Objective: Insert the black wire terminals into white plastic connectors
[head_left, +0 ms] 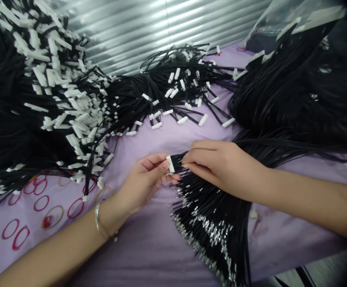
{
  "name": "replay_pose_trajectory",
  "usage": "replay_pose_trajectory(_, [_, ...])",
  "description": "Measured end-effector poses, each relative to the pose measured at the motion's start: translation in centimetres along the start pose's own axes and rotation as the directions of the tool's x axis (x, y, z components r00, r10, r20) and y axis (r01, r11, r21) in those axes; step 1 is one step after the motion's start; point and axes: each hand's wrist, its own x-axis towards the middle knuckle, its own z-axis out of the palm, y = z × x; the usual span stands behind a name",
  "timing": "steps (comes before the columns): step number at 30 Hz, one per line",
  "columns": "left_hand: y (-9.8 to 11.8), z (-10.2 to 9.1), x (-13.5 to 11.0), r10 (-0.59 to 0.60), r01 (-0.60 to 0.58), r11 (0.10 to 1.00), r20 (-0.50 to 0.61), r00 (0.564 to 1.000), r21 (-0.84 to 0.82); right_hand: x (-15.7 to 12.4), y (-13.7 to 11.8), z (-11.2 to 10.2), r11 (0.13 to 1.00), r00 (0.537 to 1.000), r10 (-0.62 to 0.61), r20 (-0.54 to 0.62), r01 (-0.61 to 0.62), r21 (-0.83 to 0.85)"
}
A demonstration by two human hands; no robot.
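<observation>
Between the thumb and fingers of my left hand (149, 173) is a white plastic connector housing (170, 164), with several black wires running out of its right side. My right hand (213, 165) pinches black wire (178, 162) close beside the housing; its fingertips hide exactly how many strands they grip. Below both hands a fan of loose black wires (218, 207) spreads toward the front edge, their bare ends tipped with silver metal terminals (212, 227). The fan lies under my right hand and forearm.
A tall heap of black cables with white connectors (77, 103) stands at left. More connectored cables (176, 85) lie along the back by a corrugated metallic surface (161, 24). Thick black wire bundles (275, 95) fill the right. Red and tan rubber bands (42, 203) lie on the purple cloth (149, 235).
</observation>
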Motion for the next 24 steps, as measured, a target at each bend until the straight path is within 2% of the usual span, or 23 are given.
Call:
replay_pose_trajectory(5, [0.0, -0.3, 0.2, -0.007, 0.007, 1.000, -0.007, 1.000, -0.029, 0.4, 1.0, -1.3, 0.991, 0.986, -0.128, 0.109, 0.124, 0.046])
replay_pose_trajectory(7, [0.0, -0.3, 0.3, -0.008, 0.007, 0.999, -0.002, 1.000, -0.043, 0.5, 1.3, -1.6, 0.987, 0.980, -0.157, 0.122, 0.158, 0.000])
replay_pose_trajectory(10, [0.0, -0.3, 0.3, 0.007, -0.006, 0.998, 0.018, 1.000, -0.057, 0.5, 1.3, -1.7, 0.973, 0.984, -0.171, 0.044, 0.176, -0.147])
replay_pose_trajectory(14, [0.1, -0.1, 0.0, 0.010, -0.009, 0.999, 0.023, 1.000, -0.045, 0.6, 0.5, -1.6, 0.972, 0.989, -0.116, -0.094, 0.094, -0.213])
replay_pose_trajectory(19, [0.1, -0.1, -0.1, 0.018, -0.018, 1.000, 0.026, 1.000, -0.003, 0.3, -0.1, -0.7, 0.963, 0.979, -0.187, -0.083, 0.166, -0.210])
replay_pose_trajectory(24, [0.0, -0.2, 0.0, 0.015, -0.015, 1.000, 0.036, 0.999, 0.010, -0.1, 0.0, -0.1, 0.972, 0.981, -0.157, -0.114, 0.133, -0.194])
